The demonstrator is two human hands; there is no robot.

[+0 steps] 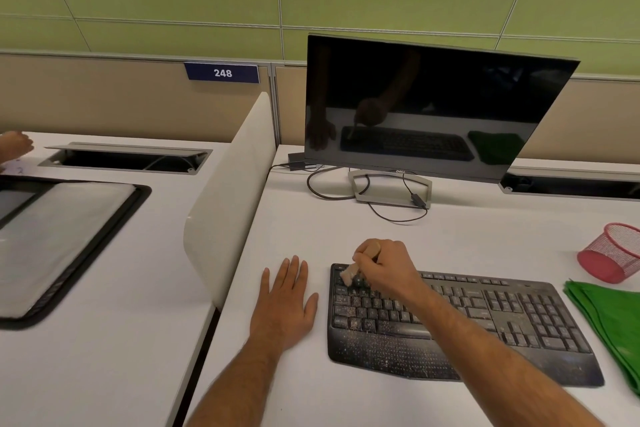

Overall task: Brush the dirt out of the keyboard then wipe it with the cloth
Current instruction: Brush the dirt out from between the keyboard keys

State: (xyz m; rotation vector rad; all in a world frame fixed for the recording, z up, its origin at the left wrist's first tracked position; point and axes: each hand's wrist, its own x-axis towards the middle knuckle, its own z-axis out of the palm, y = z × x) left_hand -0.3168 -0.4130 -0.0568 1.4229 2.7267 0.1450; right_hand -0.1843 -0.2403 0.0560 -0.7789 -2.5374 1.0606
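Black keyboard (450,319) on white desk (311,225), speckled with pale crumbs, bumpy wrist rest in front. Right hand (384,267) curled round small wooden brush (349,276), bristles on keyboard's far-left keys. Left hand (285,305) flat, fingers straight, just left of keyboard. Green cloth (609,319) folded, right of keyboard. Red wire-mesh cup (613,253) tipped over behind cloth; inside unclear.

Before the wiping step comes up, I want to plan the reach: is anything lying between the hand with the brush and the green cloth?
Only the keyboard itself lies between the right hand and the green cloth; nothing visible stands above it. The red mesh cup sits behind that path.
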